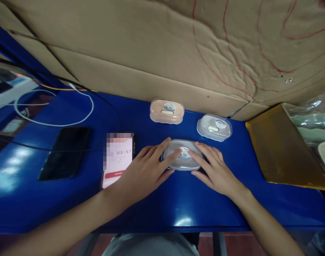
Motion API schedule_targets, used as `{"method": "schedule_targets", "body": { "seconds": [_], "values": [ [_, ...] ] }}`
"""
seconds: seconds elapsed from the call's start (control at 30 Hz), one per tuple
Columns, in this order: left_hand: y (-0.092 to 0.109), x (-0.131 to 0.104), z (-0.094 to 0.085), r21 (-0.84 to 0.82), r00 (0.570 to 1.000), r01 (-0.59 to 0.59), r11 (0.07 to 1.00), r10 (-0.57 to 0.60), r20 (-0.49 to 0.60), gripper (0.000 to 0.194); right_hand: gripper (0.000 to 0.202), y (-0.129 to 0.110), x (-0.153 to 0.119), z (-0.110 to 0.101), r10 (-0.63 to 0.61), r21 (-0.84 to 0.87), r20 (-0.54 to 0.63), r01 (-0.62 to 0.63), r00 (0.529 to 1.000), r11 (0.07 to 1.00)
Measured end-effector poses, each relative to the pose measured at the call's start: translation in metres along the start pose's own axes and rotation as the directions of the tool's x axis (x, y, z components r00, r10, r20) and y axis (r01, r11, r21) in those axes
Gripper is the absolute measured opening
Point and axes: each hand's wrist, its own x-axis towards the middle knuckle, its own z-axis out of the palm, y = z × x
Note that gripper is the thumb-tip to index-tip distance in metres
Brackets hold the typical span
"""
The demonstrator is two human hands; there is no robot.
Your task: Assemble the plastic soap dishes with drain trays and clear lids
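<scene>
A grey lidded soap box [185, 163] with a clear cover and a round white label lies on the blue tabletop between my hands. My left hand [148, 169] grips its left end, thumb low at the near edge and index finger on the lid by the label. From the right, my right hand [218, 169] holds the other end, its index fingertip also on the label and its thumb at the near corner. Behind stand a peach soap box [166, 117] and another grey soap box [207, 131], both with labelled clear lids.
Left of my hands lie a lit phone [118, 163] showing 03:57 and a dark phone [66, 153]. A white cable [55, 124] loops at the back left. An opened carton [279, 149] with plastic-wrapped items stands right. Cardboard [125, 46] walls the back.
</scene>
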Motion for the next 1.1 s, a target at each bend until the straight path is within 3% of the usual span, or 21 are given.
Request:
{"method": "schedule_targets", "body": {
  "seconds": [0.53,0.83,1.1],
  "values": [
    [0.002,0.002,0.003,0.003,0.999,0.034,0.999,-0.034,-0.011,0.059,0.067,-0.006,0.0,0.002,0.071,-0.077,0.001,-0.07,0.997,0.995],
    [0.003,0.002,0.004,-0.028,0.999,0.04,0.999,-0.04,-0.009,0.063,0.076,0.009,0.001,0.008,0.183,-0.089,-0.124,-0.195,0.975,0.977],
    [0.005,0.002,0.003,-0.054,0.999,0.034,0.998,-0.036,-0.035,0.057,0.065,-0.007,-0.001,0.006,0.004,-0.064,-0.191,-0.017,0.982,0.998]
  ]
}}
